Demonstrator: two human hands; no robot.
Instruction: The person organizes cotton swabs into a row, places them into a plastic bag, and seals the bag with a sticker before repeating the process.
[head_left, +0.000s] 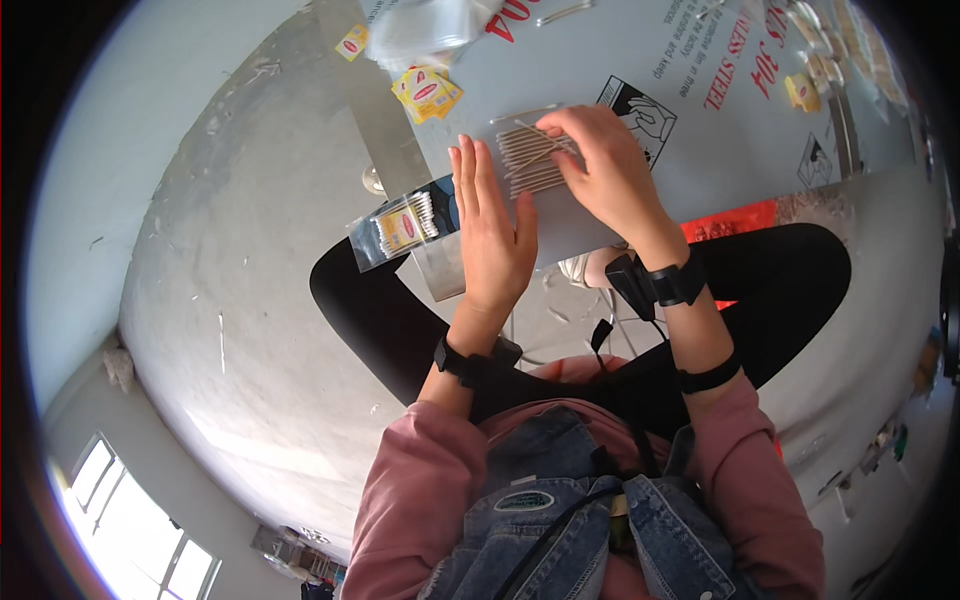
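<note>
My left hand [490, 245], flat with fingers straight and thumb set apart, stands beside a row of loose cotton swabs [528, 162] on a grey table [715, 165] at the edge nearest my lap, while my right hand [612, 165] curls over the row's far side, forefinger and thumb at the sticks; whether they pinch any swab, I cannot tell. The loose swabs lie between my two hands, mostly side by side, though one or more sit slantwise across the top, so the row looks only partly squared up. To the left, a clear bag [366, 247] with swabs and a yellow card inside lies slanting over the table's edge, just beside my left hand, and appears filled; whether it is sealed is not plain. By my reading, that one portion is done, while the row under my right hand is at the loose stage, outside any bag. Farther up the table sit a small heap of yellow cards [428, 97] and a pile of clear plastic [425, 35], both apart from my hands and seemingly unused. Another yellow packet [802, 92] lies well to the right, near more swabs too blurred to count.
</note>
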